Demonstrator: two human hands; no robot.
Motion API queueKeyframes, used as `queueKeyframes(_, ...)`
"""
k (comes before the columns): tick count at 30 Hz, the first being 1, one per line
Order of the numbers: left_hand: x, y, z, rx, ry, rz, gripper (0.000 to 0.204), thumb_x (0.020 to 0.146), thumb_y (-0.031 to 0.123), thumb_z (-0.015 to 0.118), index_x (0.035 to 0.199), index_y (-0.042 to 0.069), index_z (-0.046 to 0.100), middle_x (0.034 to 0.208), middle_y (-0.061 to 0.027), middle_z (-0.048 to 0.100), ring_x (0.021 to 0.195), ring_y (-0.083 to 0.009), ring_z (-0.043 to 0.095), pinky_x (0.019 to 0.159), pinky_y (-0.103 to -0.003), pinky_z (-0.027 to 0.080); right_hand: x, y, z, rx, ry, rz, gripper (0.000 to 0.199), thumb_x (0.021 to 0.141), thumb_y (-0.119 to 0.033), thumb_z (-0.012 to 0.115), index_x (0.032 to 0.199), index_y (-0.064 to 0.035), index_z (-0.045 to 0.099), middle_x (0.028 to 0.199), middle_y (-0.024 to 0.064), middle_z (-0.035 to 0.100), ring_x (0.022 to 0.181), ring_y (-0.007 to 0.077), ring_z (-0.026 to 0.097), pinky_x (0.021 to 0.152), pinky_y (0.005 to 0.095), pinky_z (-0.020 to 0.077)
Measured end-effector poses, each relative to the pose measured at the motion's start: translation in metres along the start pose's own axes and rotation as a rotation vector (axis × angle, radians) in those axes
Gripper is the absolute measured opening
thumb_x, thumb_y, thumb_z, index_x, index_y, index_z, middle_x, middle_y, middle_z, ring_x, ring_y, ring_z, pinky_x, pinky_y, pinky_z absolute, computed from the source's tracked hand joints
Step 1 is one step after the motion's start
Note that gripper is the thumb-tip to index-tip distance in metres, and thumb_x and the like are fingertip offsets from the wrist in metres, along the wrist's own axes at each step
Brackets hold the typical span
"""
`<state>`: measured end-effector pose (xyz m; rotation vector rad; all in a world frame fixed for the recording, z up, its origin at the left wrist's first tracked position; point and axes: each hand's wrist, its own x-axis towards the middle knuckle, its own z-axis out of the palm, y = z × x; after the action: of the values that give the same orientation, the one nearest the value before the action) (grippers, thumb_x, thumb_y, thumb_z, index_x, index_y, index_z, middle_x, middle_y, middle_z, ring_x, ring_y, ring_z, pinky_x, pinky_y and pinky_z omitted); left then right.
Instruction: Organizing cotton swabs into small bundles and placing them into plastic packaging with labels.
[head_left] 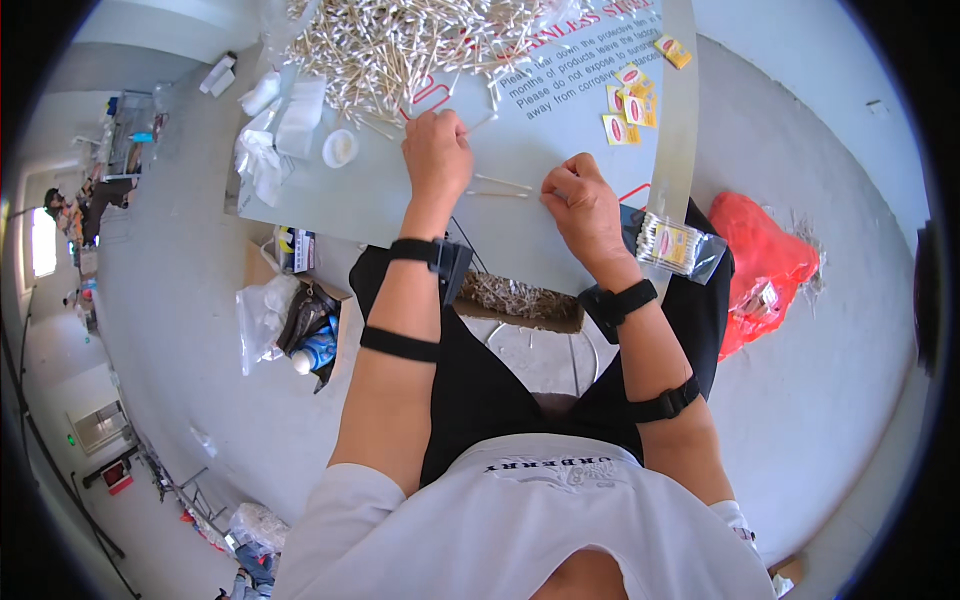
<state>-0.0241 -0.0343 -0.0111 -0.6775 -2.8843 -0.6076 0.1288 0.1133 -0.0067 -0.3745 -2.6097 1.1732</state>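
A big heap of cotton swabs (395, 60) covers the far middle of the metal-topped table (560, 130). My left hand (437, 160) is at the heap's near edge, its fingers curled down; one swab lies right beside its fingertips, and what they grip is hidden. Two loose cotton swabs (500, 183) lie between my hands on the bare table. My right hand (585, 210) is closed in a pinch just right of them, and I cannot make out anything in it. A clear packet of cotton swabs (668, 245) with a yellow label rests at the table's near right edge, beside my right wrist.
Several yellow-and-white cards (635, 108) lie at the table's right. A small white round tub (340, 149) and a stack of clear bags (300, 118) sit at the left. Below are a carton of swabs (520, 300), a red bag (755, 270) and a box with a blue bottle (318, 348).
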Motion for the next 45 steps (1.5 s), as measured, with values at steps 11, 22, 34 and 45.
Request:
queueKeyframes(11,-0.038,0.022,-0.011,-0.247,-0.08,0.144,0.01,0.073,0.004,0.069,0.077,0.01,0.062,0.082,-0.0033,0.055,0.092,-0.0275,0.052,0.08,-0.042,0.04,0.001,-0.017,0.009,-0.118,0.064,-0.137,0.025,0.067,-0.011,0.076,0.086,-0.0078,0.061,0.094,0.0092,0.055,0.089,0.0306,0.06,0.072,0.0413,0.0516)
queueKeyframes(22,0.046,0.051,0.01,0.013,0.08,-0.116,0.033,0.076,0.033,0.07,0.08,0.001,0.065,0.078,-0.0174,0.066,0.078,-0.0384,0.064,0.073,-0.047,0.052,-0.002,-0.008,-0.006,0.1,-0.021,0.01,0.011,0.069,-0.002,0.068,0.075,-0.0039,0.059,0.089,0.0093,0.055,0.084,0.0304,0.059,0.072,0.0396,0.0495)
queueKeyframes(34,0.004,0.014,-0.015,-0.18,-0.163,-0.26,0.007,0.074,0.011,0.068,0.079,0.006,0.066,0.081,-0.0118,0.068,0.077,-0.0318,0.066,0.067,-0.043,0.051,0.0,0.001,-0.008,0.135,-0.025,-0.006,0.009,0.07,-0.002,0.068,0.076,-0.0051,0.062,0.09,0.0077,0.056,0.083,0.0296,0.06,0.071,0.0387,0.0496)
queueKeyframes(45,-0.005,0.018,-0.013,-0.161,-0.168,0.108,0.01,0.074,0.006,0.07,0.079,0.005,0.061,0.083,-0.0115,0.058,0.086,-0.0303,0.058,0.072,-0.042,0.049,0.001,0.0,-0.008,0.141,-0.049,0.019,0.012,0.068,-0.003,0.072,0.076,-0.0043,0.062,0.09,0.0075,0.058,0.081,0.0285,0.061,0.071,0.0373,0.0502)
